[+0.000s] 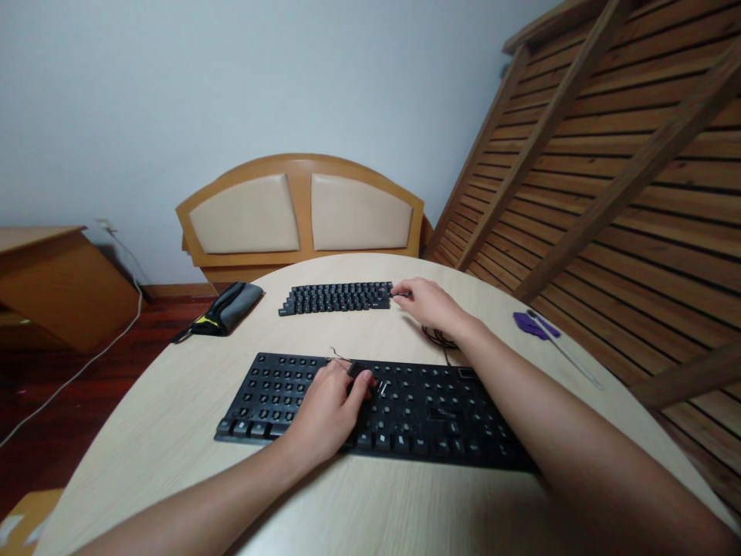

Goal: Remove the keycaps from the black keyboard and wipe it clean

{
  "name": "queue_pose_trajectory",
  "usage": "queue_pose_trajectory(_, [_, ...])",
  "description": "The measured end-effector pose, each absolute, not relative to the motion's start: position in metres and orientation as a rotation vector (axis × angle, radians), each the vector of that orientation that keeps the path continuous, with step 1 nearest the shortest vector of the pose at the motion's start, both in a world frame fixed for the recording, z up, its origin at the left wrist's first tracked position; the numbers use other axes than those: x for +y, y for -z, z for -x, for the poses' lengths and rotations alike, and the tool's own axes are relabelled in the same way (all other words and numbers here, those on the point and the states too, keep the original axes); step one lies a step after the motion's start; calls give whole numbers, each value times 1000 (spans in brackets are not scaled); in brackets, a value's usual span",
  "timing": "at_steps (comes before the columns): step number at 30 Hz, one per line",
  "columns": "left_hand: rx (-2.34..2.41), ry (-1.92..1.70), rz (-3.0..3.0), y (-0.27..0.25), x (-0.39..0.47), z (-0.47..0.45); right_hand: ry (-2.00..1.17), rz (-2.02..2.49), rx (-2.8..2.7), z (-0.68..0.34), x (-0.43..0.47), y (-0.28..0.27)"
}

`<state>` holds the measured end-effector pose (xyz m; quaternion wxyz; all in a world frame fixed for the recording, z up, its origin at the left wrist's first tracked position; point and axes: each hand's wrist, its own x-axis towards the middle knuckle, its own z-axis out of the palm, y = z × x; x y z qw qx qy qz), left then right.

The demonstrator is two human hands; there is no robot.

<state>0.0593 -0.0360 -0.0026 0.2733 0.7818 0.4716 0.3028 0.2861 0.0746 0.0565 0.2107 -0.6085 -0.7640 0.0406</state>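
Across the top of the frame spreads a pale wall (191,85), with a round-edged wooden table (174,432) filling the lower part. Along the right side leans a slatted wooden frame (614,154); at the middle left to center stands a headboard (304,197) with 2 cream padded panels.

Across the lower center of the frame lies the black computer keyboard (417,421), most of its key positions bare, with keycaps along its near edge. The left hand (327,401) rests over its middle, fingers curled and thumb slightly apart beside a dark piece (356,371); whether they grip it I cannot tell. Just right of center, the right hand (431,300) has thumb and forefinger pinched nearly together on a small dark piece (400,294), beside the right end of a block of black keycaps (336,297) set in rows.

Left of those sits a dark pouch (237,307) with yellow trim; toward the right edge, a purple cloth (529,324) touches a thin pale stick (570,355).
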Motion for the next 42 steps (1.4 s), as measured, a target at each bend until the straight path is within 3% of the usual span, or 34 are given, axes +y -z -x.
queue_pose_trajectory(12, [1311,-806,-2134,-1,-38,-59,-572,1671,-2423,-321,-56,-32])
queue_pose_trajectory(27, [1189,-828,-2346,-27,-58,-56,-585,1366,-2307,-275,-75,-29])
queue_pose_trajectory(32, [1148,-706,-2309,-24,-57,-60,-480,1488,-2452,-296,-71,-26])
queue_pose_trajectory(42, [968,-700,-2295,-26,-68,-63,-678,1389,-2633,-303,-77,-38])
